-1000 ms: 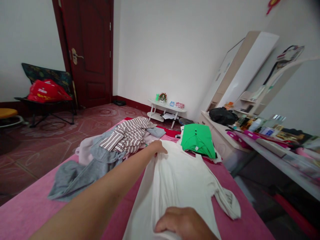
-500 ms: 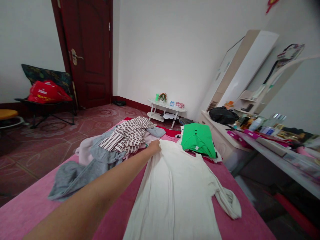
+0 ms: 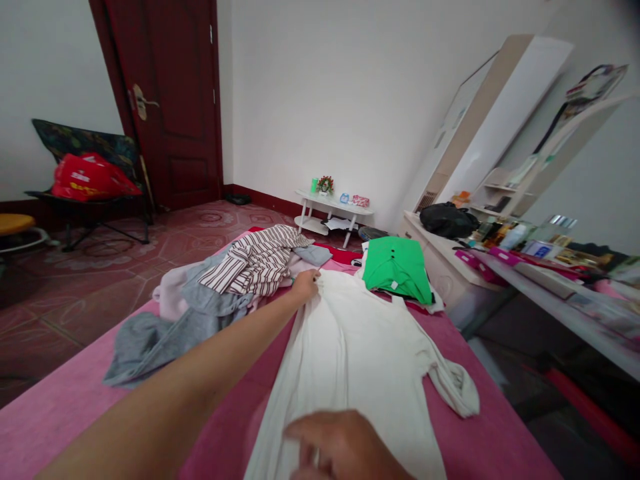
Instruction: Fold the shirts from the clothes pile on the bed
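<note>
The white shirt [image 3: 360, 360] lies flat on the bed [image 3: 65, 413], being smoothed: the left hand [image 3: 306, 285] pinches its 12 o'clock end, the right hand [image 3: 345, 447] touches its 6 o'clock hem, its grip unclear. Folding would first need the crumpled 3 o'clock sleeve [image 3: 453, 387] straightened. One green shirt [image 3: 397, 267], one striped shirt [image 3: 255, 263] beyond.

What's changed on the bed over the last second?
The right hand, which was out of view half a second ago, is back over the near end of the white shirt; whether it grips is unclear. The left hand still holds the shirt's far edge. The striped shirt, green shirt and grey garment lie as before.
</note>
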A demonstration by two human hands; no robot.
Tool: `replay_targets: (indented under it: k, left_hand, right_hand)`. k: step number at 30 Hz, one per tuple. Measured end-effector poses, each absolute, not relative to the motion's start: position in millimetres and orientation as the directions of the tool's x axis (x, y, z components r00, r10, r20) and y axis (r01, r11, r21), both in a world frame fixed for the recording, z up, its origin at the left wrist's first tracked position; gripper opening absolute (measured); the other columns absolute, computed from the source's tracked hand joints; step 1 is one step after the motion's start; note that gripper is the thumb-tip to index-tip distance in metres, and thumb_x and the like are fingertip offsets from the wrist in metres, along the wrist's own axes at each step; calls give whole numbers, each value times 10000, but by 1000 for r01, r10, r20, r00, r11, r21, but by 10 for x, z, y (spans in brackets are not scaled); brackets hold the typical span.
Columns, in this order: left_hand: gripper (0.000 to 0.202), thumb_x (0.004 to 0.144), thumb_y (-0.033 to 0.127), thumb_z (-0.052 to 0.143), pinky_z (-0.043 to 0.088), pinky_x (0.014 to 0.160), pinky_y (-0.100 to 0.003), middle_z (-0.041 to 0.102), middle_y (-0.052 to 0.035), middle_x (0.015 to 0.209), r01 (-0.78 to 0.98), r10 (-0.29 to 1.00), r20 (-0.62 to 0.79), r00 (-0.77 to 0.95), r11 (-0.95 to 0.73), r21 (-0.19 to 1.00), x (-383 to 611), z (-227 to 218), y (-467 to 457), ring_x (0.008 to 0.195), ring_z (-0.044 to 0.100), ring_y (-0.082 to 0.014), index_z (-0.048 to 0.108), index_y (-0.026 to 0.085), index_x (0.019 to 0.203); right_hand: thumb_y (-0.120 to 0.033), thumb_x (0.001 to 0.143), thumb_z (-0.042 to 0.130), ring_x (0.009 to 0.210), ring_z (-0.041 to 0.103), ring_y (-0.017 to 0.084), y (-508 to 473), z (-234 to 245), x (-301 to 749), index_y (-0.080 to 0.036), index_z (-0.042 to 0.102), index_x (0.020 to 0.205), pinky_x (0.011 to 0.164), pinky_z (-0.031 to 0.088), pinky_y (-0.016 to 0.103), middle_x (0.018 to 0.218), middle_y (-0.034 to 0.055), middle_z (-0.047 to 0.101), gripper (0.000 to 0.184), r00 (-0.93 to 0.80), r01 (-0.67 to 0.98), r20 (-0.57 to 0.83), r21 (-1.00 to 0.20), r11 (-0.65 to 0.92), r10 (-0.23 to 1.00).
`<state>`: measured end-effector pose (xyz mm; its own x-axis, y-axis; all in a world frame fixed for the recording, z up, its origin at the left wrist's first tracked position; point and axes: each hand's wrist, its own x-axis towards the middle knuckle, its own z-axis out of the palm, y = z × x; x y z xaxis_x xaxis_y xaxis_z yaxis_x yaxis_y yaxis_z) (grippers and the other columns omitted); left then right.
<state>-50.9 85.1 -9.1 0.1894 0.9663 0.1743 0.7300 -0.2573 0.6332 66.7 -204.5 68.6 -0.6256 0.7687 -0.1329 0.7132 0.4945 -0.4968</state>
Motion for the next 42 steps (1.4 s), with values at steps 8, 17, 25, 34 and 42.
replay_targets:
  k: [8,17,25,34,42]
  left_hand:
    - [289,870,119,571,495,897,-347,678,-70,1018,660,955,272,120,-281,697,-474,-86,773,943,636,-177,602,134,1158]
    - [604,728,18,572,482,901,-319,712,-42,986,601,940,309,145,-331,727,-430,-133,739,928,651,-189,516,173,1309]
    - [660,617,-52,569,408,1039,-333,565,-86,1238,583,887,392,242,-456,673,-517,-265,551,1155,541,-204,558,180,1235]
    - [478,769,117,618,323,1083,-388,361,-115,1396,712,880,470,76,-377,592,-561,-254,336,1289,385,-254,491,190,1224]
    - [527,729,337,739,413,922,-361,582,-121,1101,863,954,299,-4,-148,484,-579,-21,415,1116,509,-289,484,183,1164]
  right_hand:
    - [-121,859,472,782,591,138,-1558,-10,828,-204,645,862,711,434,231,873,24,600,192,-218,713,245,-621,325,945]
    - [-325,892,524,1371,322,275,-1639,37,788,-340,519,1322,1093,297,492,1497,34,378,431,-346,856,195,-334,394,918]
    - [-409,890,516,1448,134,275,-1636,153,765,-325,377,1436,1155,73,573,1560,32,233,570,-416,867,12,-296,400,909]
    - [-364,933,443,1436,206,232,-1356,-49,763,-280,368,1442,1155,178,534,1549,26,276,521,-378,858,159,-308,410,912]
    - [-303,895,468,1398,267,290,-965,-76,1275,-177,558,1259,1117,209,547,1506,131,338,395,-58,979,465,-148,142,883]
